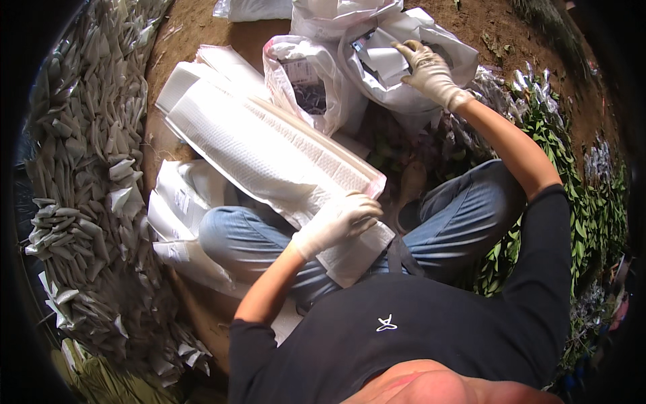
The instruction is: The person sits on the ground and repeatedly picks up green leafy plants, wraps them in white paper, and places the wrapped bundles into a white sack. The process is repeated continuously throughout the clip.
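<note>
My left hand (340, 222), in a white glove, is curled over the near end of a stack of white textured packing sleeves (262, 146) lying across my lap. One end of the sleeves hangs down below the hand. At the upper right, my gloved right hand (429, 70) reaches over the mouth of an open white plastic sack (368, 91). Its thumb and fingers are apart, close to a white sheet (386, 63) inside. Whether the fingertips touch that sheet is hard to tell. A smaller white sack (275, 65) beside it holds dark pieces and a printed label (300, 70).
Piled grey-white folded packets (91, 202) line the left side. Leafy green stems (590, 217), some with clear plastic at their tips, lie at the right. White printed bags (176, 202) rest by my left knee on bare brown soil (176, 25). Another white sack (328, 20) stands behind.
</note>
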`<action>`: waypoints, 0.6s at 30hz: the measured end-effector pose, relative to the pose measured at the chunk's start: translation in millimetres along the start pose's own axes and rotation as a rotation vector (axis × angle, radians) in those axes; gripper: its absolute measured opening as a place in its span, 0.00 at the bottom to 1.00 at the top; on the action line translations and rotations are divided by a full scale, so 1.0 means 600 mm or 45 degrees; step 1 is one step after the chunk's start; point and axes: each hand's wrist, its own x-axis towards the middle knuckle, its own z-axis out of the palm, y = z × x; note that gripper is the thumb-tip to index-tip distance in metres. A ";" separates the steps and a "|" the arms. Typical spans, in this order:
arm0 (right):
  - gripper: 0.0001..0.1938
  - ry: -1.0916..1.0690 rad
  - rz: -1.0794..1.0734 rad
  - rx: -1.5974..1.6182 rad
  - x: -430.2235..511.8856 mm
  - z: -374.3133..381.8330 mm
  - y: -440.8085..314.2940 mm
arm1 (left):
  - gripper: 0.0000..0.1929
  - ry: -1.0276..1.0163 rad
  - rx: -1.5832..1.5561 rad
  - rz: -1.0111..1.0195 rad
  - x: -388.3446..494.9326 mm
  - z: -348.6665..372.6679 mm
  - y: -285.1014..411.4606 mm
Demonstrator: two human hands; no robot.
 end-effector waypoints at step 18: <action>0.22 0.751 -0.115 0.443 0.144 -0.140 0.170 | 0.09 0.578 -0.909 -0.381 0.486 -0.140 -0.260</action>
